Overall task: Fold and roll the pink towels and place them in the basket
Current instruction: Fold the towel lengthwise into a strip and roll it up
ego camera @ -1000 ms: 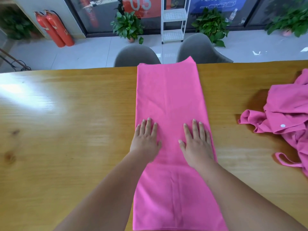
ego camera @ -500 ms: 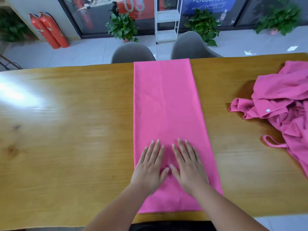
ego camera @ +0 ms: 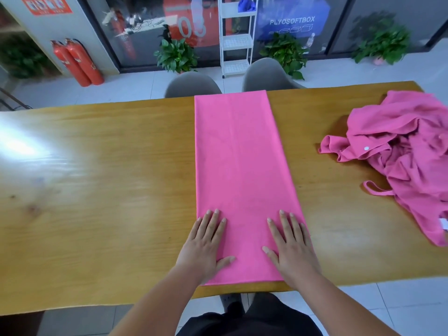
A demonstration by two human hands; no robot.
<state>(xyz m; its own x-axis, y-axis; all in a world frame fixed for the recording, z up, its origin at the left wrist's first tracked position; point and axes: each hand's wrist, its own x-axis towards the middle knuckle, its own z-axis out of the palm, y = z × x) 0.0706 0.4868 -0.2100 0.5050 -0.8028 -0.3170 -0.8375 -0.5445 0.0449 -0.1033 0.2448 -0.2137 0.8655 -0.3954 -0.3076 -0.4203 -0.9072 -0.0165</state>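
Note:
A pink towel (ego camera: 240, 161), folded into a long narrow strip, lies flat across the wooden table (ego camera: 97, 190) from its far edge to its near edge. My left hand (ego camera: 206, 243) presses flat on the strip's near left corner, fingers straight and partly over the towel's left edge. My right hand (ego camera: 291, 246) presses flat on the near right corner, fingers spread. A heap of crumpled pink towels (ego camera: 407, 154) lies on the table at the right. No basket is in view.
Two grey chairs (ego camera: 191, 84) stand behind the table's far edge. Beyond them are a white shelf trolley (ego camera: 236, 42), potted plants (ego camera: 177, 54) and red fire extinguishers (ego camera: 75, 61) on the tiled floor.
Both hands slid down the strip toward me, came together at its middle, then spread apart to the near corners. The view tilted so the table's near edge now shows.

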